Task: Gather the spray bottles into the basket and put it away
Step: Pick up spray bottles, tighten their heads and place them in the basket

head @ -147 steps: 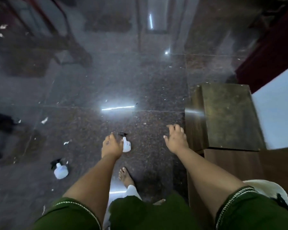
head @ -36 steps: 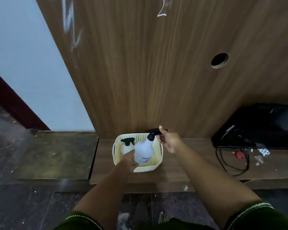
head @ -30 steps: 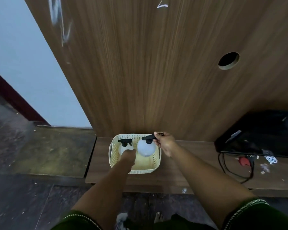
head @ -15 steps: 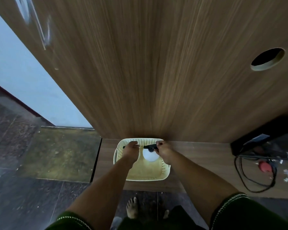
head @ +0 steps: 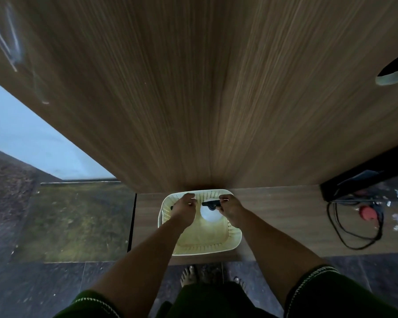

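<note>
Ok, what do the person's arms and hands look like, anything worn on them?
Both forearms are bare, and the left hand and right hand wear no gloves. Short dark green sleeves with pale stitched trim along the hems end above the elbows. No watch or rings visible.

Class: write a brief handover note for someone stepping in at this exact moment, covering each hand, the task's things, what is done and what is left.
Left hand: in the basket, over a mostly hidden bottle; grip unclear.
Right hand: pinching the black trigger of the white spray bottle, upright in the basket.
Basket: on the wooden ledge.
Done: bottles in basket.
Left: release, put basket away.
</note>
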{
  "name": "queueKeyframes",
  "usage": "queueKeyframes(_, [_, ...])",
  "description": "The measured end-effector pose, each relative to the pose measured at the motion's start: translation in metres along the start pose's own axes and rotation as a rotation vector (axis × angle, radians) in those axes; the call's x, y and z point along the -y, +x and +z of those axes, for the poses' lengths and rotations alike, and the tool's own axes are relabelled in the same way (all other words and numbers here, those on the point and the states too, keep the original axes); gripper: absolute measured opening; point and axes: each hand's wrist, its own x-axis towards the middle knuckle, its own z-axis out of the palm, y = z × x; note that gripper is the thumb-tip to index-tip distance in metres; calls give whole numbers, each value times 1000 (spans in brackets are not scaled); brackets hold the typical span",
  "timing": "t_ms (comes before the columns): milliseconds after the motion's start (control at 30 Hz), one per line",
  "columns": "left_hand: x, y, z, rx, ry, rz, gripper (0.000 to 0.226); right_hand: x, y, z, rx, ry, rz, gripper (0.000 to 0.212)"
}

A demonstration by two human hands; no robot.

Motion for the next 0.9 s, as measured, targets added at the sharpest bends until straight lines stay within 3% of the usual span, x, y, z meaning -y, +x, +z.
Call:
queueKeyframes(333, [2,0,-4,63,121,84,37,-3,-7,2,-68,160,79,35])
queueKeyframes(633, [18,2,-11,51,189,114,38,-8,-11,2,-62,-83,-34,47])
queueKeyframes(900, [17,-1,-23,-11,198,125,41,5,-30,7,-299,-447,-123,37])
